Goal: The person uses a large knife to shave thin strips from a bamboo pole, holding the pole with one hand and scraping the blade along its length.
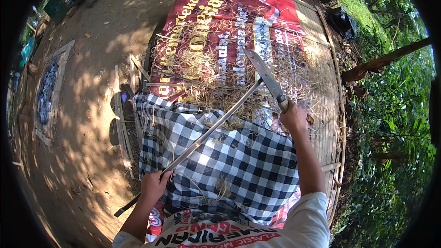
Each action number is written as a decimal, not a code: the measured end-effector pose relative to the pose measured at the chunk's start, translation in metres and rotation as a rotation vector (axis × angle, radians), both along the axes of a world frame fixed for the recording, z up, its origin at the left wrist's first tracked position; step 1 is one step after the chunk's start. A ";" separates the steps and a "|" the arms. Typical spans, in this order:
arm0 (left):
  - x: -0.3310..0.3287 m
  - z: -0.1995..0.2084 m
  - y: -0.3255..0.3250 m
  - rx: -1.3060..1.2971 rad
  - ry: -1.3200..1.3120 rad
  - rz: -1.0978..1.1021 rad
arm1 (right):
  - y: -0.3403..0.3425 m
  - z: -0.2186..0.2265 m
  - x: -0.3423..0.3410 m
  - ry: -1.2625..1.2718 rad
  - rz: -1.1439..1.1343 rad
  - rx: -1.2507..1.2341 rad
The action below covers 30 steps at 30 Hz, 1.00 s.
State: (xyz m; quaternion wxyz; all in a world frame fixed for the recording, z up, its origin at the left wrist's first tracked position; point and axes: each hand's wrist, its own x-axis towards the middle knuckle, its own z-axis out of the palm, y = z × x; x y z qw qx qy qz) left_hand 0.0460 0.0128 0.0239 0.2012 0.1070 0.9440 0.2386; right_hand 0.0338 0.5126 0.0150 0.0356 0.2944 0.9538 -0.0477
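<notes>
My left hand (153, 187) is closed around a long, narrow bamboo strip (213, 127) near its lower end. The strip slants up to the right across my lap, and its dark tail sticks out below the hand. In my right hand (294, 118) is the wooden handle of a machete (266, 74), its broad blade pointing up and left. The strip's far end lies at the blade's left edge; whether they touch I cannot tell. A black-and-white checkered cloth (220, 156) covers my lap, with a few curled shavings on it.
Pale shavings (197, 66) are strewn over a red printed banner (183, 18) on a bamboo slat platform (328, 110). Split bamboo pieces (121, 115) lean at its left edge. A branch (386, 59) juts in from the right. On the dirt ground is a framed ash pit (48, 92).
</notes>
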 end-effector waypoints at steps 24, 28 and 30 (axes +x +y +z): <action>0.021 -0.036 -0.026 0.167 -0.098 0.076 | 0.080 -0.001 0.062 0.044 -0.375 -0.015; 0.016 -0.045 -0.035 0.301 -0.167 0.049 | 0.063 -0.010 0.093 0.156 -0.392 -0.130; 0.011 -0.045 -0.040 0.267 -0.312 0.092 | 0.050 -0.007 0.092 0.211 -0.461 -0.242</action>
